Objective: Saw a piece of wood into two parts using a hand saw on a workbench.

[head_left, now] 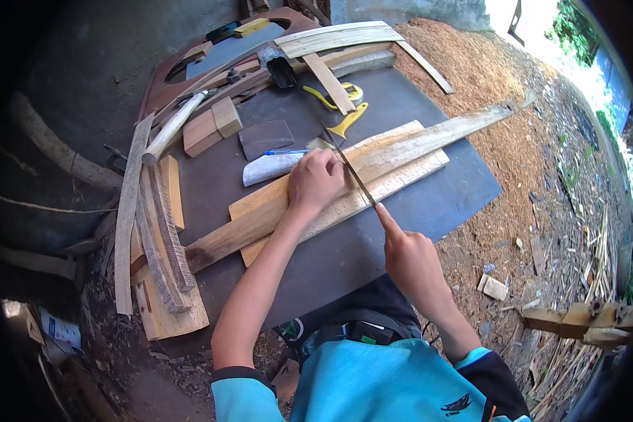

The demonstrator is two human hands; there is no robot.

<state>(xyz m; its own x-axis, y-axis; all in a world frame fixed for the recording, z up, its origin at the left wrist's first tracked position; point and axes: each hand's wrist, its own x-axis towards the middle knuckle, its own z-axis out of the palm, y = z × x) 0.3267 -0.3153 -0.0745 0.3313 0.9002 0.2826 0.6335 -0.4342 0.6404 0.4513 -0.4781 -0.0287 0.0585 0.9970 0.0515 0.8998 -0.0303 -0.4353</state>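
Saw blade across a plank, both hands at work

Far left: curved wood strips [163,239] lie at the edge of the dark tabletop [295,281]. A hammer [179,125] with a pale handle rests near them; just right of it, two wooden blocks [213,126] side by side. Next, a dark flat sheet [266,139], then a blue pen [283,152] by a pale folded piece [269,169]. Centre: left hand [318,179], fingers bent together, closed over the long plank [415,145], which lies slantwise on shorter boards [401,184]. Saw [357,178] crosses the plank just beside that hand. A yellow-handled brush [348,122] lies beyond. Right hand [409,254] wrapped round the saw's near end, index finger stretched along it, handle hidden. Far right: sawdust [464,63] heaped on the ground
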